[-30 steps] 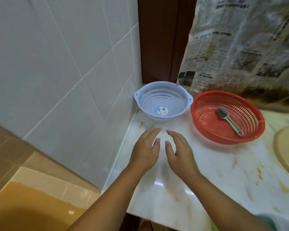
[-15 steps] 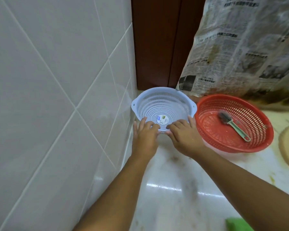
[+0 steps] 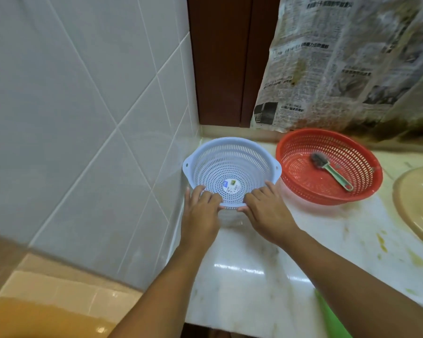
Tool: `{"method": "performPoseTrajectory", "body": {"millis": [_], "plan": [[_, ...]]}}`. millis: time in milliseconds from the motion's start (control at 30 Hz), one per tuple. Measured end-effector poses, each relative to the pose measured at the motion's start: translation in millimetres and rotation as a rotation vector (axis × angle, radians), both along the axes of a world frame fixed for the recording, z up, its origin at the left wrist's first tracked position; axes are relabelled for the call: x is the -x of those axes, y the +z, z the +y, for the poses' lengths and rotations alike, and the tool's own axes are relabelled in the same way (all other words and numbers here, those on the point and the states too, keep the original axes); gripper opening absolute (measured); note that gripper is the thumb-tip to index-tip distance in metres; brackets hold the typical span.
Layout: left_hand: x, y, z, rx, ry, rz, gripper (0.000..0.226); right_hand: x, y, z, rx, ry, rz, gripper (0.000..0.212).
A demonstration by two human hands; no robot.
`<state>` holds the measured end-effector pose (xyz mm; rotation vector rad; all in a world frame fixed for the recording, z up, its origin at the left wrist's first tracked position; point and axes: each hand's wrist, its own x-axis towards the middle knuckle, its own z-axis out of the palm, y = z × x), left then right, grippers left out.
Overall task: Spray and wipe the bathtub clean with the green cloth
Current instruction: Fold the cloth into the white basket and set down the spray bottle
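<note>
The pale blue colander (image 3: 231,167) on the bench (image 3: 242,289) is being gripped at its near rim by the left hand (image 3: 200,215) and right hand (image 3: 266,215). A bright, smooth sliver of the green cloth (image 3: 327,312) is being shown at lower right.

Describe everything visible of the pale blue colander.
The pale blue colander looks plastic: a round perforated bowl with a flat rim, two holed side handles and a round label inside its bottom. It sits open side up on the marble counter, in the corner by the tiled wall, beside the red basket. The left hand and right hand grip its near rim.
</note>
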<state>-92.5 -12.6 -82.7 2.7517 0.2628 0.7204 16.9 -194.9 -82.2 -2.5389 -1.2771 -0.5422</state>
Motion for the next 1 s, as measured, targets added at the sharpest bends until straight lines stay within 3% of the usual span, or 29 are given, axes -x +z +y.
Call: {"method": "performPoseTrajectory", "body": {"millis": [533, 833, 1000], "plan": [[208.1, 6.3, -87.9, -0.094, 0.127, 0.112, 0.006, 183.8, 2.2, -70.4, 0.069, 0.108, 0.037, 0.054], [264.0, 10.5, -96.4, -0.081, 0.073, 0.178, 0.017, 240.8, 0.1, -87.0, 0.024, 0.116, 0.079, 0.036], [279.1, 17.8, -88.6, -0.039, -0.003, 0.218, 0.007, 261.0, 0.4, -91.3, 0.023, 0.084, 0.136, 0.037]]}}
